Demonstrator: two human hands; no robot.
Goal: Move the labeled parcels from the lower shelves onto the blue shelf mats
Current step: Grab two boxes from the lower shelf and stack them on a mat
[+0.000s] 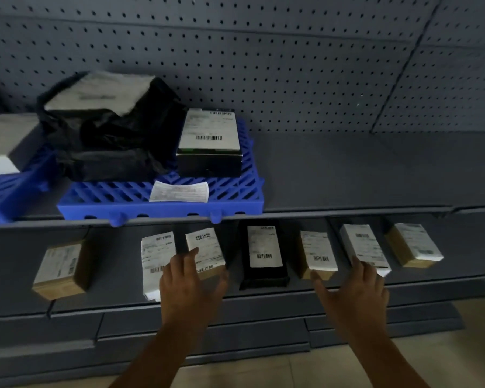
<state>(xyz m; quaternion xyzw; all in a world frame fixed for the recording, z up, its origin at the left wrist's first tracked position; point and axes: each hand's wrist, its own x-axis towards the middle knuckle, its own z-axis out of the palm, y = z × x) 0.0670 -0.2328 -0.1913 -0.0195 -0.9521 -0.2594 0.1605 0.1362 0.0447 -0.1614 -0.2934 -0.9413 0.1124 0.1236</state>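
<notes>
Seven labeled parcels [264, 254] line the lower shelf [347, 288]; mostly brown, white-labeled.

We cannot read any label print, and the black bag [107, 130] with its top label is smeared by blur, as is the white box [3, 144] that the left edge cuts off along with the left mat [9, 191]. Our left hand [191, 284] covers the near corners of two parcels [205, 250], and the right hand [356, 289] hides the near end of another parcel [364, 245], so we cannot tell whether either hand grips anything. The upper shelf lip [319, 211] hides the far ends of the lower row, and both forearms run off the bottom edge.
</notes>
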